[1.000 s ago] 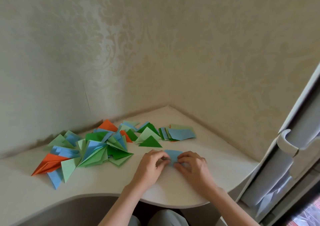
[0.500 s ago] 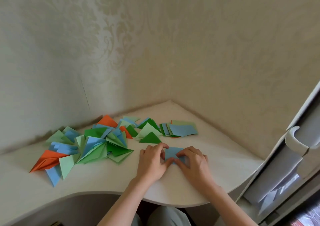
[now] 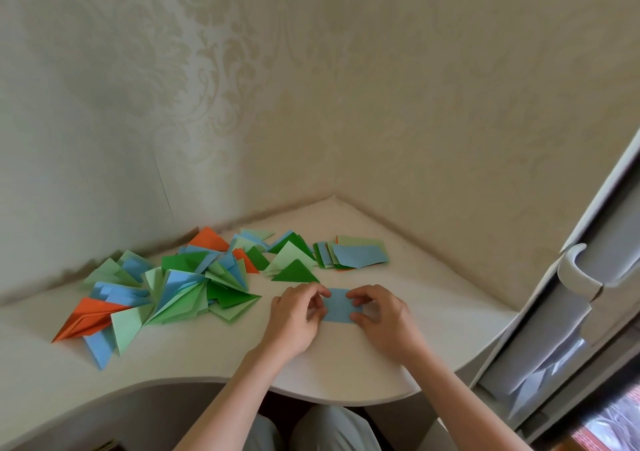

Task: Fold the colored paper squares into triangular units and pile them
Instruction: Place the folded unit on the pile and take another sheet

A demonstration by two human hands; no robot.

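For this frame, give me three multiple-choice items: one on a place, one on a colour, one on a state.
1. Where does the stack of unfolded squares lie?
A. behind the hands, toward the wall corner
B. at the desk's front edge
C. on the person's lap

2. What colour is the paper between the hands?
A. orange
B. light blue
C. dark green

3. What is the state of that paper?
A. lying loose, untouched
B. held at both ends by the left hand and right hand
C. crumpled into a ball

Key: 1 A, it lies beyond the hands near the corner; 2 B, it shows light blue; 3 B, fingers of both hands pinch its ends.
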